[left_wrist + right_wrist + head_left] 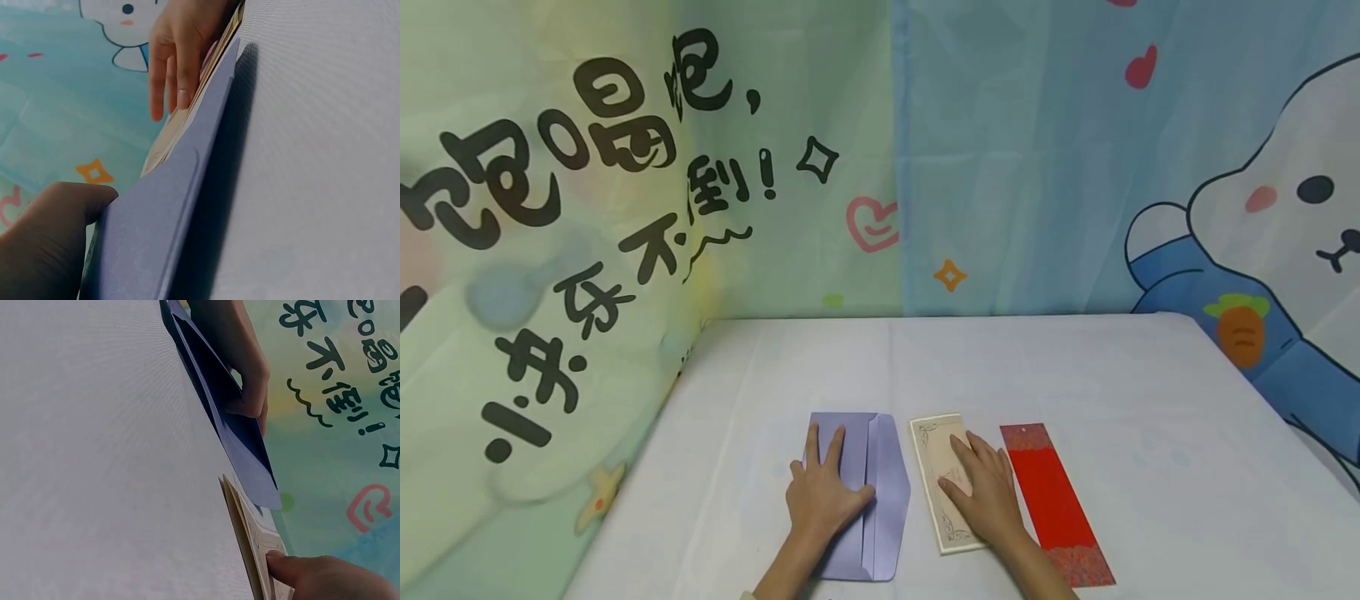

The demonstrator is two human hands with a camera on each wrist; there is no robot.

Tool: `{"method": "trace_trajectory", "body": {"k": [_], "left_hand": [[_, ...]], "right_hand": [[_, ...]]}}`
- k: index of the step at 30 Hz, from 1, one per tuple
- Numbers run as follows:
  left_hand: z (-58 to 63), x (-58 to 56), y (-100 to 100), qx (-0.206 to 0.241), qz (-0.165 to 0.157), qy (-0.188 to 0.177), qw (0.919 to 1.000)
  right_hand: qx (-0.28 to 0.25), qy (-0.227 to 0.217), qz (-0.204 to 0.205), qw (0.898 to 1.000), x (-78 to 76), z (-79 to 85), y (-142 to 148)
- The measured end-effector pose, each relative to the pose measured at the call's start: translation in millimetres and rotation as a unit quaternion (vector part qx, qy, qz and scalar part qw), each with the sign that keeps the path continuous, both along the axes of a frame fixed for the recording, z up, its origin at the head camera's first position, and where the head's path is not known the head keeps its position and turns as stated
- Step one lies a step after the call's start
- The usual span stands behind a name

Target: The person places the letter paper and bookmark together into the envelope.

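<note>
A purple envelope [891, 467] lies on the white table with its flap opened out to the right. My left hand [826, 498] rests on it, fingers spread and thumb over the flap's fold. To its right is a cream folded card [937, 454] with ornate corner borders, its layered edge showing in the right wrist view. My right hand [988, 492] lies across the card's right side, fingers extended. A red paper strip [1056, 500] with patterned ends lies just right of that hand, partly covered by the right forearm.
White cloth covers the table [775, 375]. A printed curtain [1000, 167] with a cartoon bear stands behind it, and another curtain with black lettering [610, 142] runs along the left side.
</note>
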State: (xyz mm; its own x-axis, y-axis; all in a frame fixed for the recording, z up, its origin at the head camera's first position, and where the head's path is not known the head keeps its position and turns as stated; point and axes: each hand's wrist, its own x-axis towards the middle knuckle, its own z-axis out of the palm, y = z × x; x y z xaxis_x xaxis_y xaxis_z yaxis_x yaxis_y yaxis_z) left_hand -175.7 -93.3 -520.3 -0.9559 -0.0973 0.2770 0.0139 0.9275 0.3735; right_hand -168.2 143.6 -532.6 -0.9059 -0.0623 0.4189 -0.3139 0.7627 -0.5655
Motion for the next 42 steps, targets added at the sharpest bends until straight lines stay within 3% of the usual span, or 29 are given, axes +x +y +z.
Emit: {"method": "trace_trajectory", "body": {"k": [15,24,26,29,32,36,40,42], "left_hand": [[-2.6,0.9,-1,-0.001,0.002,-0.011,0.9999],[0.5,0.8,0,0.000,-0.001,-0.011,0.9999],[0.2,-0.4,-1,-0.002,-0.003,-0.010,0.9999],[-0.2,-1.9,-1,-0.007,-0.004,-0.010,0.9999],[-0.6,-2.4,-2,-0.007,-0.003,-0.008,0.9999],[-1.5,-2.3,-1,-0.006,-0.004,-0.007,0.9999],[-2.0,-1.9,-1,-0.009,-0.004,-0.007,0.9999],[-2.0,-2.0,-1,-0.011,-0.003,-0.007,0.9999]], "right_hand": [[-0.097,0.014,-0.007,0.995,-2.4,-2.7,-2],[-0.128,-0.064,-0.035,0.989,-1.8,11.0,4],[-0.163,-0.085,-0.033,0.982,-2.4,18.1,6],[-0.242,-0.113,-0.008,0.964,-3.5,29.0,7],[-0.303,-0.143,0.049,0.941,-3.6,35.4,3],[-0.334,-0.189,0.132,0.914,-2.3,34.5,-8],[-0.333,-0.215,0.174,0.901,0.4,29.2,-20],[-0.325,-0.216,0.183,0.902,1.7,26.4,-24]]}}
